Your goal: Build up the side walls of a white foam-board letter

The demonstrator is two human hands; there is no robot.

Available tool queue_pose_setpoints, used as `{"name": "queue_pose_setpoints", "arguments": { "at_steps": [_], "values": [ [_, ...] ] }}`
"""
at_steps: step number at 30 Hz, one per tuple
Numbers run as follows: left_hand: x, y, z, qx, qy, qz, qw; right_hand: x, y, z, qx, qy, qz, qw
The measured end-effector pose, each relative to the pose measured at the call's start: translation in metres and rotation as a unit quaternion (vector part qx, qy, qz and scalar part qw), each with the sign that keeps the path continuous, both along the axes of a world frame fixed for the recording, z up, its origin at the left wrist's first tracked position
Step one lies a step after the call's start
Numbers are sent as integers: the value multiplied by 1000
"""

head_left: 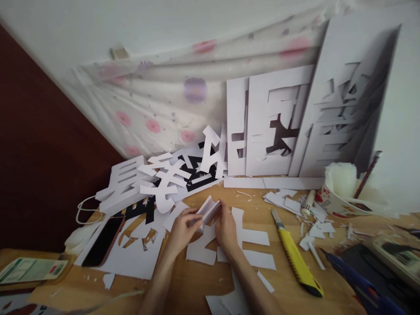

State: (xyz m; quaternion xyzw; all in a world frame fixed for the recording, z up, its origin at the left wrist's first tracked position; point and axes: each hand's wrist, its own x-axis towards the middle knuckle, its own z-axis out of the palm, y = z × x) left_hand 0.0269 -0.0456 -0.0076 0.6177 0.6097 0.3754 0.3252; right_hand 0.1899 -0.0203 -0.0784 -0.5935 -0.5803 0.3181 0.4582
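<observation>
Between my two hands is a small white piece of foam board (206,211) with raised edges, tilted above the wooden table (183,286). My left hand (184,229) grips its left side with thumb and fingers. On its right side, my right hand (226,228) closes around the edge; some of those fingers are hidden. Below the hands lie flat white cut-out pieces, one with curved edges (201,250) and one with straight bars (257,248). To the right rests a yellow utility knife (297,258) with its blade out.
Cut-out white characters (167,175) pile up at back left, near a phone (104,240). Large stencil-cut boards (259,148) lean against the wall. At right are white scraps (285,203), a paper tub (341,205) and a blue glue gun (357,280).
</observation>
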Motion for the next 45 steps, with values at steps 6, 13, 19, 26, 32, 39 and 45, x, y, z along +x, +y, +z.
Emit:
{"name": "queue_pose_setpoints", "arguments": {
  "at_steps": [6,13,19,26,32,39,45],
  "values": [
    [2,0,4,14,-29,7,999,1,0,0,11,-5,2,1000],
    [4,-3,14,73,-32,93,992,2,0,6,29,-8,12,999],
    [4,-8,22,84,-52,111,989,2,0,9,54,-12,21,998],
    [3,-6,19,63,-119,119,984,1,-2,9,98,-8,5,995],
    [5,2,14,38,-231,149,961,3,-4,13,154,10,-31,988],
    [13,-4,31,31,-295,146,944,10,-26,57,219,65,-1,974],
    [49,-31,76,-103,-455,15,884,13,-57,127,263,112,108,952]
  ]
}}
